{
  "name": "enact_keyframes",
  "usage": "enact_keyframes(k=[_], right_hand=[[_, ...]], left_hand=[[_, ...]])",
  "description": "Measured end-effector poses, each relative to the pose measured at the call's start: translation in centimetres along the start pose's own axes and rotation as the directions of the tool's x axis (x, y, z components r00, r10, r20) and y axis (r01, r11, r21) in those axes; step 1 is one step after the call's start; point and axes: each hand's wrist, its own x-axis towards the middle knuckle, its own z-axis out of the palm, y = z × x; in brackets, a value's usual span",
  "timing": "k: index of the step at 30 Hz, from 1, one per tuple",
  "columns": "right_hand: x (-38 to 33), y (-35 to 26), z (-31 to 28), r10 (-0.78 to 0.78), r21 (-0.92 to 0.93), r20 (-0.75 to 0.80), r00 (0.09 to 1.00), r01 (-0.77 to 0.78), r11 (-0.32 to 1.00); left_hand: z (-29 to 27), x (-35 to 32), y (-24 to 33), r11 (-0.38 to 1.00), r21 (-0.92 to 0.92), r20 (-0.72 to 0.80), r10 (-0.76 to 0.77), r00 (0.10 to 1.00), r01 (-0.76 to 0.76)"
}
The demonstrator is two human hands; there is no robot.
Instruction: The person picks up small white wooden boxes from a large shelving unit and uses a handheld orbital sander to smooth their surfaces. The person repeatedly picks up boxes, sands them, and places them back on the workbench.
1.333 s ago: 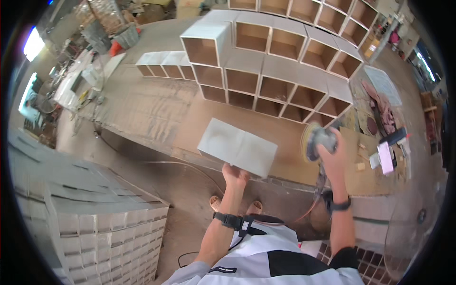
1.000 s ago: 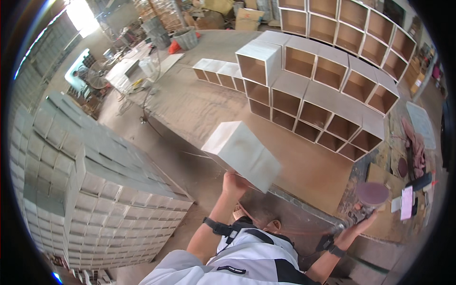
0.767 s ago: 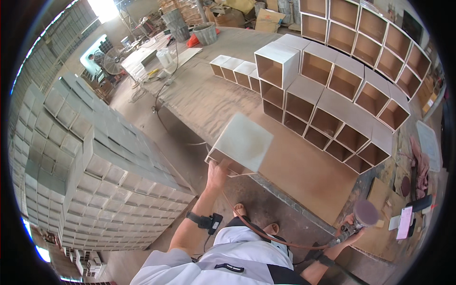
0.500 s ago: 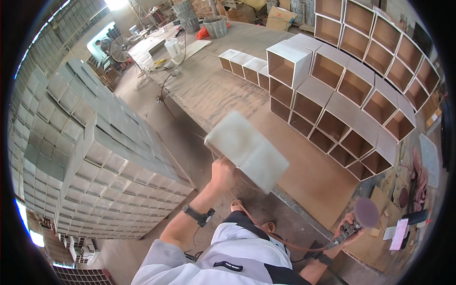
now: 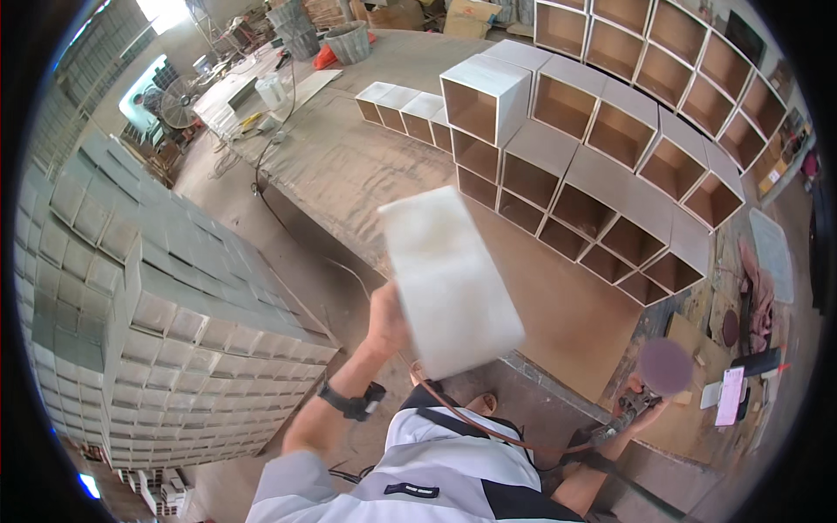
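My left hand [image 5: 388,321] grips a white box [image 5: 449,283] by its left edge and holds it up in front of me, above the table's near edge. One broad pale side of the box faces me, slightly blurred; the fingertips are hidden behind it. At the lower right, my right hand [image 5: 641,408] is wrapped round a hand-held disc sander [image 5: 635,403]. Its round purple sanding disc [image 5: 665,366] points upward, apart from the box. A reddish-brown hose [image 5: 471,425] runs from the sander across my body.
Open-fronted white boxes [image 5: 558,187] with brown insides stand stacked on the table [image 5: 571,340], with more stacks [image 5: 663,70] behind. A tall stack of pale boxes [image 5: 209,340] rises at left. A pink-screened phone [image 5: 731,397] and a pinkish cloth [image 5: 757,296] lie at right. A person [image 5: 155,105] is far left.
The white box has turned to a more upright slant, showing its broad side more fully. My left hand has moved slightly left with it. The sander stays in my right hand, slightly shifted.
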Motion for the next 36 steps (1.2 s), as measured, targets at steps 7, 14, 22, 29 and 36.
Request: enact_keyframes(k=[7, 14, 22, 29, 36], right_hand=[[-0.4, 1.6, -1.9, -0.046, 0.222, 0.113, 0.992, 0.020, 0.975], [0.6, 1.2, -4.4, -0.023, 0.345, 0.191, 0.981, -0.045, 0.938], [1.2, 3.1, -3.5, -0.190, 0.117, 0.121, 0.974, 0.176, 0.977], [-3.0, 7.6, 2.1, -0.192, -0.042, -0.023, 0.981, 0.191, 0.981], [-8.0, 13.0, 10.6, -0.407, 0.002, -0.256, 0.877, 0.422, 0.907]], left_hand=[[-0.2, 0.3, -2.9, 0.853, -0.513, -0.359, -0.107, 0.927, -0.100], [-4.0, 0.1, -0.4, 0.953, 0.301, -0.487, 0.188, 0.853, -0.039], [-16.8, 9.5, -1.9, 0.940, -0.263, -0.666, -0.014, 0.746, -0.217], [-22.7, 25.7, -5.1, 0.974, 0.197, -0.577, 0.206, 0.791, -0.110], [-18.4, 43.6, -11.7, 0.922, 0.359, -0.457, 0.308, 0.835, -0.143]])
